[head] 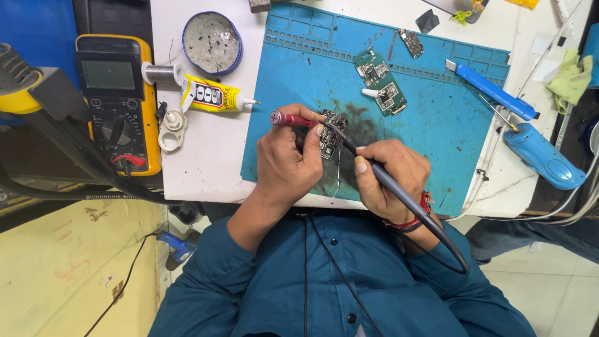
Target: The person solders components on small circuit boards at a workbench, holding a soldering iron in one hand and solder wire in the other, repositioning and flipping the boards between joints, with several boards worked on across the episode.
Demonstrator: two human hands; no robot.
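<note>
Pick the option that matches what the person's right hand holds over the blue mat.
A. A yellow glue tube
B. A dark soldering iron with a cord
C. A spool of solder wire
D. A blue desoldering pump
B: the right hand grips a dark soldering iron whose tip meets the small circuit board on the blue mat.

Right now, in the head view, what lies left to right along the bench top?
Yellow multimeter → solder spool → round tin → glue tube → green circuit boards → blue-handled tool → blue hot-glue gun.
</note>
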